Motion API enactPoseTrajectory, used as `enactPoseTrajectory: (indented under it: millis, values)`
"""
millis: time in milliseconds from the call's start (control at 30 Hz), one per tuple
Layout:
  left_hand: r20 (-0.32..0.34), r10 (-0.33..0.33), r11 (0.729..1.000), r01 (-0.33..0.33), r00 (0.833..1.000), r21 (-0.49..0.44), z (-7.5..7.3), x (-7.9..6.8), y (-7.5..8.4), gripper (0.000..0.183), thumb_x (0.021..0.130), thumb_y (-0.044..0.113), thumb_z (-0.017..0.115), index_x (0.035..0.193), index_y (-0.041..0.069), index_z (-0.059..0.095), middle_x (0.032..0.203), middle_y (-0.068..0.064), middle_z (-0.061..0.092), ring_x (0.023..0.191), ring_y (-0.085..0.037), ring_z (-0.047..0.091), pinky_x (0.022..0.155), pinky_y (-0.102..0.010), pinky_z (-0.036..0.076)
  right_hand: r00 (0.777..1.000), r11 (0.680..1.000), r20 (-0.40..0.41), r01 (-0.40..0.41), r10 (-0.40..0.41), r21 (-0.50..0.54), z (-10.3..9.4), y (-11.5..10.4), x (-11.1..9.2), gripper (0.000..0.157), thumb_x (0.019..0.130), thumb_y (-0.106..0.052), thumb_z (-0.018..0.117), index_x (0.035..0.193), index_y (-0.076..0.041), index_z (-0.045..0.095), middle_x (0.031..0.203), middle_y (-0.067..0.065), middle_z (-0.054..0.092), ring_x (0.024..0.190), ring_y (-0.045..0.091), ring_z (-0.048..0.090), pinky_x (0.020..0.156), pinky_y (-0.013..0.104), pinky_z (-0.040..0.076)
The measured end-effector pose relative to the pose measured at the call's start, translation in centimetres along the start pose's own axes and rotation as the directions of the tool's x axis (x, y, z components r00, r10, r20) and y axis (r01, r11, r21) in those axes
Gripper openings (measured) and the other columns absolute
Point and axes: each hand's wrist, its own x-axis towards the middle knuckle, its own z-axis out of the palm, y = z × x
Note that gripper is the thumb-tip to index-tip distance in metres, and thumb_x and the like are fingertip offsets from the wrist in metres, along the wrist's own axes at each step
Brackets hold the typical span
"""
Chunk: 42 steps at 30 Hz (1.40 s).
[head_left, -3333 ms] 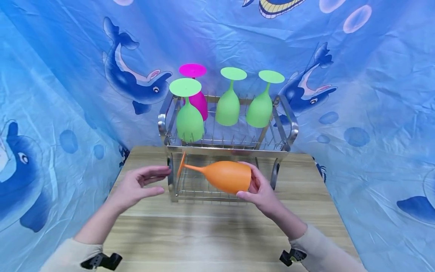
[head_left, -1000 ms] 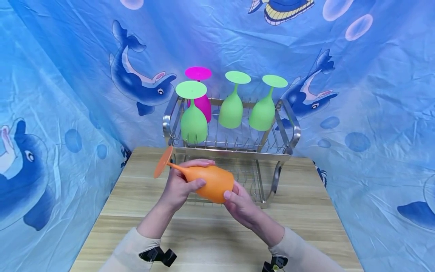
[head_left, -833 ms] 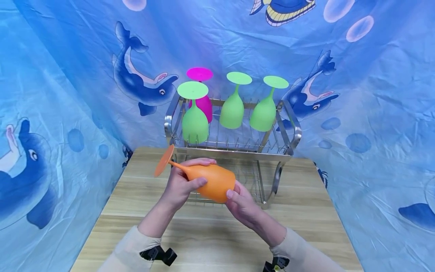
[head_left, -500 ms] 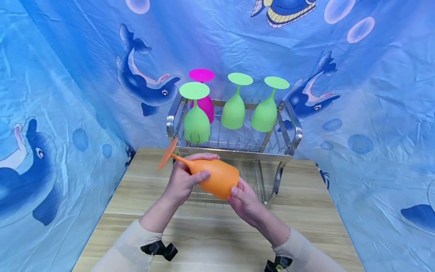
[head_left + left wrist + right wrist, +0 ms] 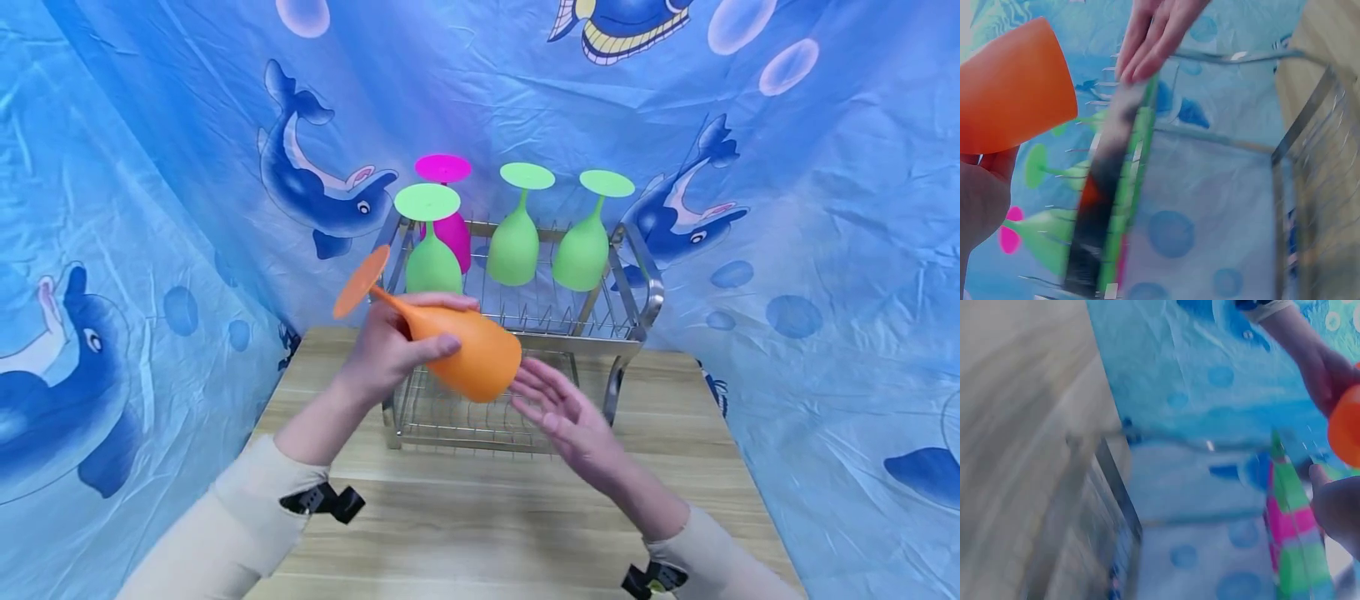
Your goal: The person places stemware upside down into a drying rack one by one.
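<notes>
My left hand (image 5: 386, 346) grips an orange goblet (image 5: 474, 352) round the bowl near the stem, thumb on the near side. The goblet lies tilted in the air before the rack, its foot up at the left and its mouth toward the lower right. In the left wrist view the orange bowl (image 5: 1019, 87) fills the upper left. My right hand (image 5: 573, 421) is just beyond the mouth, fingers extended toward the rim and holding nothing. In the right wrist view part of the right hand (image 5: 1338, 512) shows below the orange bowl (image 5: 1346, 428).
A two-tier metal dish rack (image 5: 555, 340) stands on the wooden table (image 5: 465, 517). Upside down on its top tier are a magenta goblet (image 5: 450, 237) and three green goblets, the front-left one (image 5: 433, 265) partly behind the orange one. A blue dolphin-print sheet (image 5: 825, 208) surrounds the table.
The left hand first took hold of the orange goblet while the right held its rim end. Since then the right hand has let go and drawn back rightward, and the left has lifted the goblet.
</notes>
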Motion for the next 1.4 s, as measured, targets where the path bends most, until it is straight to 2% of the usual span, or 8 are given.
enactPoseTrajectory:
  millis: [167, 300, 400, 500, 633, 933, 1233, 1400]
  values:
    - [0.082, 0.065, 0.983, -0.078, 0.994, 0.167, -0.6, 4.1, 2.5, 0.038, 0.088, 0.012, 0.087, 0.122, -0.002, 0.078, 0.118, -0.009, 0.080, 0.110, -0.032, 0.071, 0.084, -0.036, 0.064, 0.988, 0.950, -0.007, 0.147, -0.155, -0.274, -3.1, -4.4, -0.9, 0.062, 0.106, 0.005, 0.050, 0.163, 0.008, 0.027, 0.164, 0.022, 0.043, 0.150, 0.026, 0.048, 0.123, 0.041, 0.037]
    - [0.171, 0.104, 0.956, -0.146, 0.980, 0.255, -0.6, 7.6, 3.7, 0.032, 0.084, 0.001, 0.084, 0.116, -0.003, 0.079, 0.113, -0.013, 0.080, 0.098, -0.031, 0.072, 0.077, -0.038, 0.063, 0.946, 0.847, -0.044, 0.266, -0.321, -0.460, -5.2, -8.6, -0.9, 0.058, 0.103, 0.012, 0.049, 0.160, 0.010, 0.035, 0.159, 0.023, 0.049, 0.145, 0.026, 0.053, 0.122, 0.035, 0.041]
    - [0.206, 0.054, 0.949, -0.114, 0.977, 0.293, -0.5, 9.9, 4.1, 0.029, 0.085, 0.001, 0.083, 0.114, -0.002, 0.080, 0.113, -0.013, 0.080, 0.099, -0.029, 0.072, 0.081, -0.039, 0.064, 0.891, 0.747, -0.077, 0.325, -0.447, -0.580, -6.9, -10.8, -0.2, 0.059, 0.098, 0.019, 0.055, 0.155, 0.011, 0.043, 0.153, 0.024, 0.055, 0.143, 0.027, 0.055, 0.121, 0.033, 0.042]
    - [0.205, -0.005, 0.944, -0.063, 0.979, 0.324, -0.3, 11.6, 4.0, 0.027, 0.087, 0.004, 0.084, 0.113, 0.000, 0.080, 0.113, -0.013, 0.079, 0.103, -0.027, 0.071, 0.086, -0.040, 0.063, 0.852, 0.597, -0.105, 0.265, -0.513, -0.757, -8.9, -11.7, 0.9, 0.066, 0.092, 0.022, 0.063, 0.154, 0.009, 0.048, 0.153, 0.021, 0.056, 0.144, 0.025, 0.054, 0.123, 0.032, 0.040]
    - [0.195, -0.029, 0.918, -0.051, 0.980, 0.392, 0.3, 13.3, 3.4, 0.030, 0.088, 0.010, 0.087, 0.115, 0.002, 0.077, 0.110, -0.011, 0.080, 0.106, -0.023, 0.069, 0.088, -0.041, 0.062, 0.854, 0.461, -0.178, 0.080, -0.488, -0.884, -11.7, -11.7, 1.6, 0.073, 0.092, 0.018, 0.070, 0.159, 0.001, 0.046, 0.160, 0.016, 0.050, 0.150, 0.026, 0.048, 0.124, 0.029, 0.038]
    - [0.098, -0.081, 0.865, 0.021, 0.992, 0.502, 2.6, 15.1, 1.7, 0.038, 0.088, 0.022, 0.091, 0.120, 0.009, 0.074, 0.110, -0.002, 0.079, 0.112, -0.015, 0.066, 0.094, -0.039, 0.059, 0.895, 0.447, -0.315, -0.152, -0.315, -0.881, -15.4, -9.6, 2.1, 0.075, 0.103, -0.010, 0.072, 0.167, -0.006, 0.032, 0.171, 0.015, 0.034, 0.156, 0.037, 0.037, 0.123, 0.020, 0.032]
    - [0.016, -0.114, 0.792, 0.081, 0.993, 0.605, 3.3, 15.0, -0.1, 0.033, 0.087, 0.030, 0.091, 0.112, 0.012, 0.080, 0.109, 0.003, 0.080, 0.108, -0.017, 0.068, 0.089, -0.040, 0.060, 0.882, 0.497, -0.343, -0.151, -0.323, -0.854, -15.1, -8.8, 2.5, 0.070, 0.106, -0.012, 0.068, 0.167, -0.009, 0.034, 0.169, 0.019, 0.038, 0.151, 0.040, 0.043, 0.121, 0.023, 0.038]
    - [-0.018, -0.127, 0.781, 0.111, 0.992, 0.615, 3.1, 15.2, -0.7, 0.033, 0.086, 0.029, 0.091, 0.111, 0.010, 0.080, 0.109, 0.000, 0.079, 0.109, -0.020, 0.068, 0.090, -0.043, 0.060, 0.878, 0.506, -0.343, -0.139, -0.335, -0.851, -15.3, -8.8, 2.6, 0.069, 0.106, -0.008, 0.067, 0.167, -0.011, 0.035, 0.167, 0.021, 0.040, 0.150, 0.041, 0.045, 0.120, 0.021, 0.038]
